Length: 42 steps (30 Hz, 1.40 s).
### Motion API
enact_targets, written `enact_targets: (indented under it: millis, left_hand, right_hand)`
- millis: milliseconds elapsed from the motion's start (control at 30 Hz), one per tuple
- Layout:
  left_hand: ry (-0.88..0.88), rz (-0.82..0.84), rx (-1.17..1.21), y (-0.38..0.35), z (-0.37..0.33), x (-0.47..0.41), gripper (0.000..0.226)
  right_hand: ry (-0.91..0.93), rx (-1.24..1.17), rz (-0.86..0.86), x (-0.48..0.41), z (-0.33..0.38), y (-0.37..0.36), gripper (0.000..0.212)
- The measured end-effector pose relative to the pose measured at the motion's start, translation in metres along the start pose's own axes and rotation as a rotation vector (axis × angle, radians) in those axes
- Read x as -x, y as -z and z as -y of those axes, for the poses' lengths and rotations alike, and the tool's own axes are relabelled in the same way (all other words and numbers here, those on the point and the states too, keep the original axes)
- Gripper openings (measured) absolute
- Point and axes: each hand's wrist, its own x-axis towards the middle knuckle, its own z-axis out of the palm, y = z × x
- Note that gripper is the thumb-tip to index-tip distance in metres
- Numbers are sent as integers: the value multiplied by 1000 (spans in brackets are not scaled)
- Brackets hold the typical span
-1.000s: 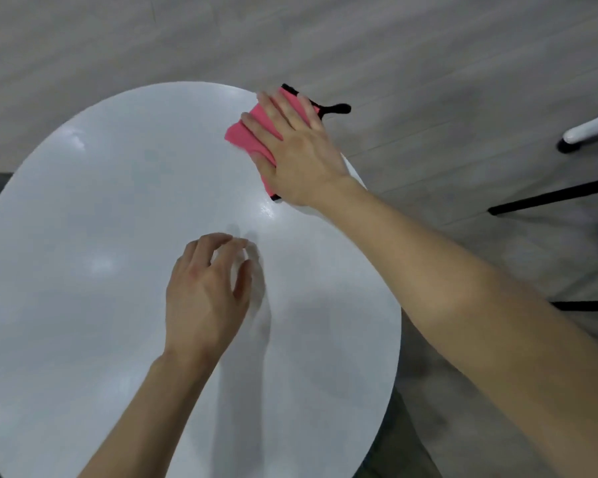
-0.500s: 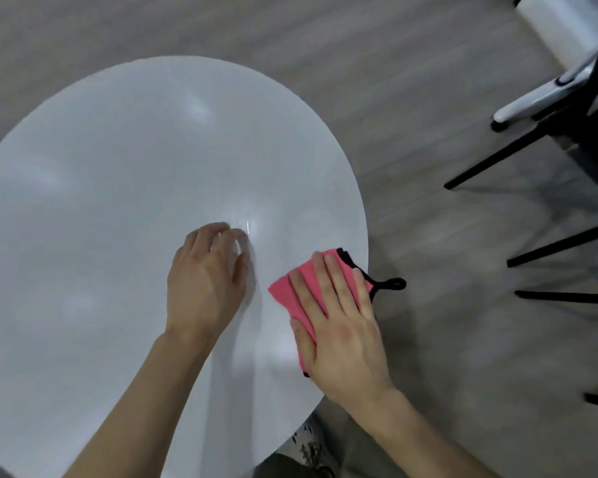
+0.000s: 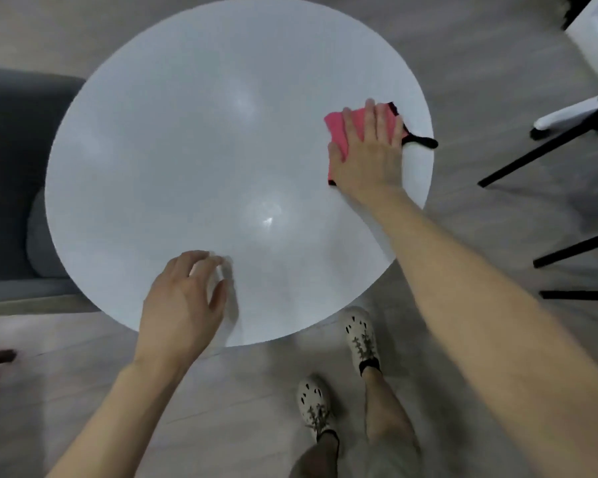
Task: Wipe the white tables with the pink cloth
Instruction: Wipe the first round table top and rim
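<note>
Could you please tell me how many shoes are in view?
2. The far shoe stands beside the near rim of the white table; the near shoe stands closer to the camera, slightly left. None looks hidden.

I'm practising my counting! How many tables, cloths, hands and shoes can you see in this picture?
Tables: 1, the white table
Cloths: 1, the pink cloth
Hands: 2, the left hand and the right hand
Shoes: 2, the front shoe and the back shoe
Total: 6
</note>
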Motion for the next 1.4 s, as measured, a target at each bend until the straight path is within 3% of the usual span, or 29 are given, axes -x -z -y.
enact_targets:
  millis: [100, 167, 300, 367, 467, 567, 633, 733, 800, 900, 967, 1000, 1100, 1200, 1267, 1400]
  left_hand:
    - [77, -22, -3, 0, 21, 10, 30]
    - [138, -32, 17, -1, 34, 17, 29]
    - [311, -67, 58, -3, 58, 27, 26]
    - [369, -98, 77, -3, 66, 33, 24]
    - [431, -139, 78, -2, 75, 44, 23]
    - [508, -148, 80, 1, 78, 52, 22]
    - [551, -136, 91, 4, 78, 54, 21]
    - [596, -130, 90, 10, 80, 54, 21]
    - [654, -112, 111, 12, 80, 52, 24]
    - [720, -105, 127, 14, 81, 44, 24]
    - [750, -105, 136, 12, 86, 38, 22]
    - [766, -99, 140, 10, 88, 35, 22]
    - [788, -72, 138, 7, 97, 33, 22]
    - [788, -53, 139, 7, 100, 33, 31]
    - [799, -29, 153, 11, 99, 32, 34]
    - [784, 63, 212, 28, 108, 34, 41]
  right_hand:
    - [317, -69, -28, 87, 90, -13, 64]
    - [599, -117, 86, 156, 125, -16, 62]
    - [913, -161, 178, 175, 88, -9, 58]
    - [826, -68, 169, 128, 49, -3, 62]
    - [453, 26, 81, 40, 7, -5, 67]
    - [138, 43, 1, 12, 57, -18, 68]
    - [257, 3, 10, 39, 127, -30, 67]
    - [783, -126, 105, 116, 209, -37, 61]
    - [1035, -150, 221, 148, 216, -32, 58]
    - [1248, -190, 305, 134, 177, -22, 55]
    - [1239, -149, 284, 81, 149, -20, 57]
    - [1151, -116, 254, 43, 137, -23, 58]
    - [730, 0, 129, -86, 127, -34, 64]
    - [436, 21, 101, -126, 180, -51, 69]
    - [537, -11, 88, -88, 234, -58, 66]
    - [1181, -117, 247, 47, 276, -52, 62]
